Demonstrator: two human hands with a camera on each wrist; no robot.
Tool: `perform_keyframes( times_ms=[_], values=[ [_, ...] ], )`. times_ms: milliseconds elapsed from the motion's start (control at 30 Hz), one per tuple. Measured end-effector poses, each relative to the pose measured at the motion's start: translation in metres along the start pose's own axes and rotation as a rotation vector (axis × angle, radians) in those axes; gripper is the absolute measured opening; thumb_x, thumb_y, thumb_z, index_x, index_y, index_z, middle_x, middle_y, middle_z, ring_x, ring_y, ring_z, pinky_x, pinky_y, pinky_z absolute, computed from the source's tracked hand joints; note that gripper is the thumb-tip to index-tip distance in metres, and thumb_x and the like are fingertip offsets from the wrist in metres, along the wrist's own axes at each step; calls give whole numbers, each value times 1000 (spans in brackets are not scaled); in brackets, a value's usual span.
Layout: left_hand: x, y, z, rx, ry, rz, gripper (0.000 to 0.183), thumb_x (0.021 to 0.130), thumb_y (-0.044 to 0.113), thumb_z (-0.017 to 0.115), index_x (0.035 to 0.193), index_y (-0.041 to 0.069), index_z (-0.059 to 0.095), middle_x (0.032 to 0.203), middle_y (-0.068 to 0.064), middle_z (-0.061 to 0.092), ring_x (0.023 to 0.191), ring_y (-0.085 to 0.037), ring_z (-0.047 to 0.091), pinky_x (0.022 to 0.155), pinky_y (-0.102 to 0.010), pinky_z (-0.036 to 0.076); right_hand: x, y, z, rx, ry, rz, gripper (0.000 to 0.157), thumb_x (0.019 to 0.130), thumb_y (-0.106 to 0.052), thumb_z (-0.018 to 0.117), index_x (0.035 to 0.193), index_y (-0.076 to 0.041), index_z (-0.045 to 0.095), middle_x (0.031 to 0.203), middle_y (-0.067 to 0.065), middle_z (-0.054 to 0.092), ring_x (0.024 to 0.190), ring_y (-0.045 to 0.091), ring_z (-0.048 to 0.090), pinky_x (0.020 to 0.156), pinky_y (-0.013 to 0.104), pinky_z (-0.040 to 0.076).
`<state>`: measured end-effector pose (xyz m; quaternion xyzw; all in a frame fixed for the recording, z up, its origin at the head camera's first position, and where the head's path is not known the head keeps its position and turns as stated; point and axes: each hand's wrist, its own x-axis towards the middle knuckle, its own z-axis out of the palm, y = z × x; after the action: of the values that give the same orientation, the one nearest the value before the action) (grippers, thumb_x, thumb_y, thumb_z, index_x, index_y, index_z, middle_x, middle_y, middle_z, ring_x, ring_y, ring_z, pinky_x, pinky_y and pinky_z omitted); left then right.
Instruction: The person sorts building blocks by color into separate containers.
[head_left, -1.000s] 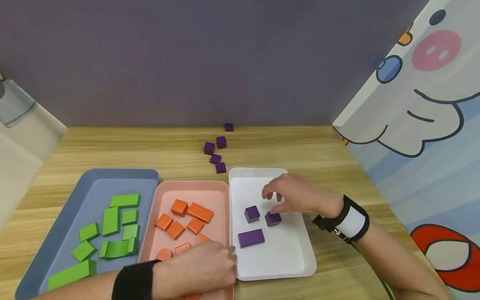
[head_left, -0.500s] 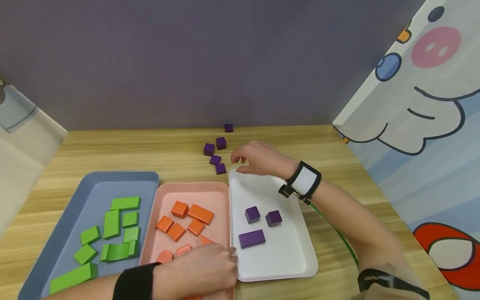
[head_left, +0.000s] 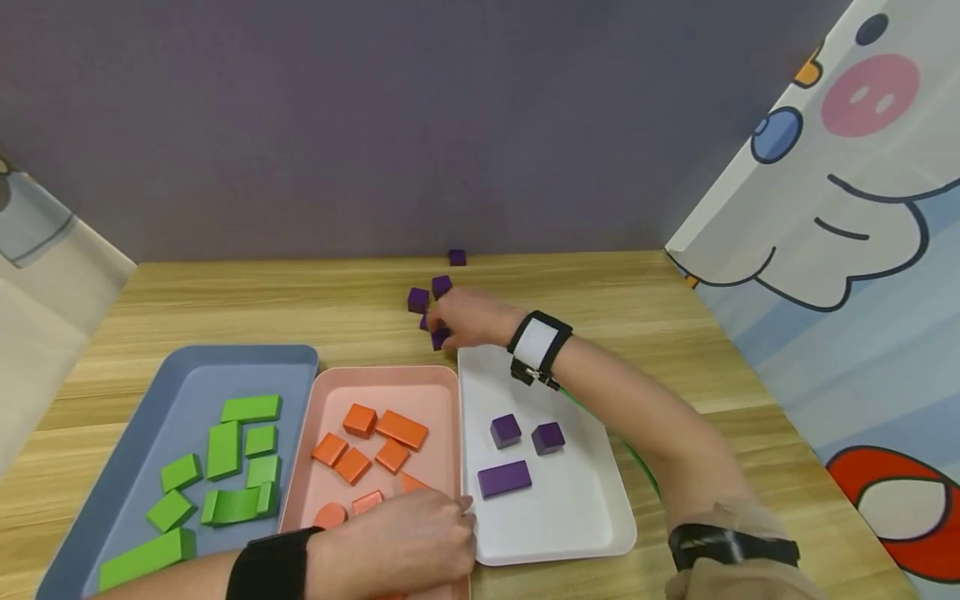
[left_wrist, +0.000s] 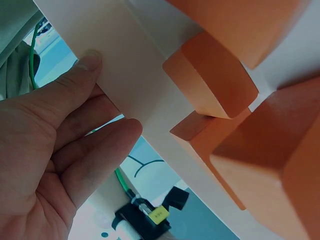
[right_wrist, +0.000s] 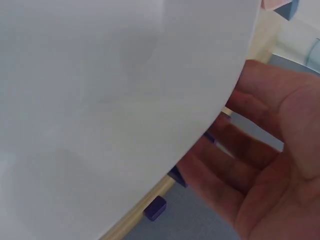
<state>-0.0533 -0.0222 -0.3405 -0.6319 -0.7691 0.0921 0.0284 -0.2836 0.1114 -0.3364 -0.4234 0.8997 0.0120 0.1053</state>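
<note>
My right hand (head_left: 474,317) reaches over the far rim of the white tray (head_left: 555,525). Its fingertips are right at a small purple cube (head_left: 439,340) on the table, among several other small purple blocks (head_left: 418,300). In the right wrist view the tray's wall hides the thumb and finger ends, so I cannot tell whether they pinch the cube. The left hand (head_left: 412,533) lies over the right side of the pink tray (head_left: 442,379). In the left wrist view, its thumb and loosely bent fingers touch the tray's rim (left_wrist: 127,65), near orange blocks (left_wrist: 210,75).
Two purple cubes (head_left: 548,437) and a purple rectangular block (head_left: 505,479) lie in the white tray. At the left, a blue tray (head_left: 168,400) holds several green blocks (head_left: 223,450). A grey wall (head_left: 375,125) borders the table's back edge.
The right hand has moved from over the white tray, away and to the left, to the purple blocks behind it. One purple cube stays in the tray where the hand was. The left hand stays put.
</note>
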Motion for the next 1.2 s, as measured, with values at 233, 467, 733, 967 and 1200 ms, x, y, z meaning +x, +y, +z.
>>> perform_keyframes(
  times_ms=[233,467,733,967,1200],
  values=[
    [-1,0,1,-61,1,-5,16,88,43,61,92,31,71,83,17,68,69,6,55,57,-8,36,12,-13,0,-64,-59,24,14,85,-19,70,99,-18,69,98,-2,68,82,13,59,72,28,48],
    [1,-2,0,-136,-15,-10,20,91,45,58,92,30,71,81,17,68,66,6,52,58,-7,35,17,-15,5,-70,-29,-14,10,84,-15,69,94,-17,69,88,-3,65,78,13,55,72,28,45],
    [0,0,0,-47,13,-12,13,91,34,60,87,32,71,77,17,67,69,5,58,58,-9,40,6,-17,-6,-37,42,-105,7,83,-17,70,88,-16,64,80,-1,57,75,14,50,69,29,40],
    [-3,-2,1,80,73,1,16,91,27,61,79,34,69,71,17,63,68,3,58,59,-11,42,-26,-30,-26,-57,128,-207,11,85,-20,70,96,-18,67,84,-4,61,76,12,51,69,28,42],
    [-4,-4,0,69,66,1,17,92,26,60,81,33,70,71,16,63,68,2,59,60,-11,43,-69,-36,-29,-55,196,-241,15,84,-22,71,97,-19,65,85,-8,61,78,5,52,72,23,46]
  ],
)
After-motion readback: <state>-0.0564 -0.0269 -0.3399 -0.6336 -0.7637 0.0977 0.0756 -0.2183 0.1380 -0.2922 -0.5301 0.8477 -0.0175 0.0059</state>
